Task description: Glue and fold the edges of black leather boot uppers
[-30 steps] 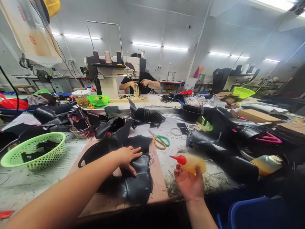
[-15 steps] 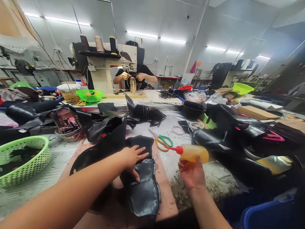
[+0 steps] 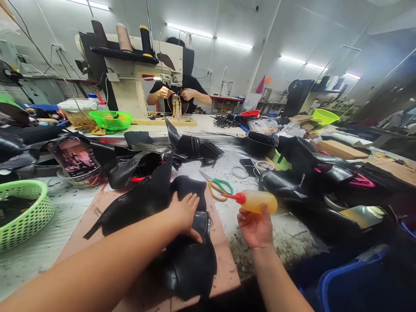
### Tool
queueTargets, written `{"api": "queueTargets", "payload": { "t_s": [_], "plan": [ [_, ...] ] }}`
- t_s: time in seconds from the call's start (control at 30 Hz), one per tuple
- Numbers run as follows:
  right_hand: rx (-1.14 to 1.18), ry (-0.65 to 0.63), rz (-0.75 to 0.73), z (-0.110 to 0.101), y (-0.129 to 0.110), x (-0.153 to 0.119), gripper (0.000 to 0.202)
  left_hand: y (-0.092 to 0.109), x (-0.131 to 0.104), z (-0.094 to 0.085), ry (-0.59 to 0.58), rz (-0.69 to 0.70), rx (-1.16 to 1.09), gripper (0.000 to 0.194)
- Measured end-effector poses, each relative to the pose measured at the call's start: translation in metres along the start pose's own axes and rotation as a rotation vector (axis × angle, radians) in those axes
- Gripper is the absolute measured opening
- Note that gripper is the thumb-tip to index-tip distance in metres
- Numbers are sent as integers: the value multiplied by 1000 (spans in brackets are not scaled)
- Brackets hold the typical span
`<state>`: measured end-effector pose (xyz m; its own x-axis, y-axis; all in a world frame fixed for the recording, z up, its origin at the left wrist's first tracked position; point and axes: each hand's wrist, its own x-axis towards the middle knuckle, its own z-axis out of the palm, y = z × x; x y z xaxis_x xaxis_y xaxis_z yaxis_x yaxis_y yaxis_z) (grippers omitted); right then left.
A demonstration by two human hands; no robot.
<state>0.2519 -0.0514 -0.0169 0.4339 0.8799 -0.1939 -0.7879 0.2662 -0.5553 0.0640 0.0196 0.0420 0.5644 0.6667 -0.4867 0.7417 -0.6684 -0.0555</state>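
Fingers stretched, my left hand lies flat on a black leather boot upper, which has a zipper along one side. The upper rests on a pinkish board. My right hand is wrapped round a soft plastic squeeze bottle of yellowish liquid. The bottle lies sideways in the air, its red nozzle pointing left toward the upper. Just beyond the nozzle, scissors with green and yellow handles lie on the table.
A light green basket holding black scraps stands at left. A phone leans in a clear tub. Black leather pieces pile up at right, above a blue bin. Across the table, another person works at a sewing machine.
The boot upper under my left hand now lies turned, its lower part folded over and the shiny panel mostly covered. My right hand still holds the bottle. The view has shifted slightly.
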Motion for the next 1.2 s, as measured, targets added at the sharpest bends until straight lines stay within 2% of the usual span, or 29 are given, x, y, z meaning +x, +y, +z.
{"api": "queueTargets", "payload": {
  "t_s": [0.1,0.17,0.37,0.53,0.77,1.0,1.2],
  "plan": [
    [-7,14,-2,0,3,1,52,-19,-3,6,-40,81,10,112],
    [-25,36,-26,1,3,3,52,-24,-2,6,-48,87,14,117],
    [-173,83,-152,7,1,21,52,-12,3,0,54,-22,5,132],
    [-278,102,-226,21,8,37,54,-10,2,1,111,-15,38,134],
    [-437,62,-286,38,21,66,53,-12,8,5,124,-6,48,141],
    [-535,77,-277,36,28,91,51,-13,10,4,143,10,37,142],
    [-573,80,-266,33,33,99,52,-11,6,-2,46,-3,126,136]
  ]
}}
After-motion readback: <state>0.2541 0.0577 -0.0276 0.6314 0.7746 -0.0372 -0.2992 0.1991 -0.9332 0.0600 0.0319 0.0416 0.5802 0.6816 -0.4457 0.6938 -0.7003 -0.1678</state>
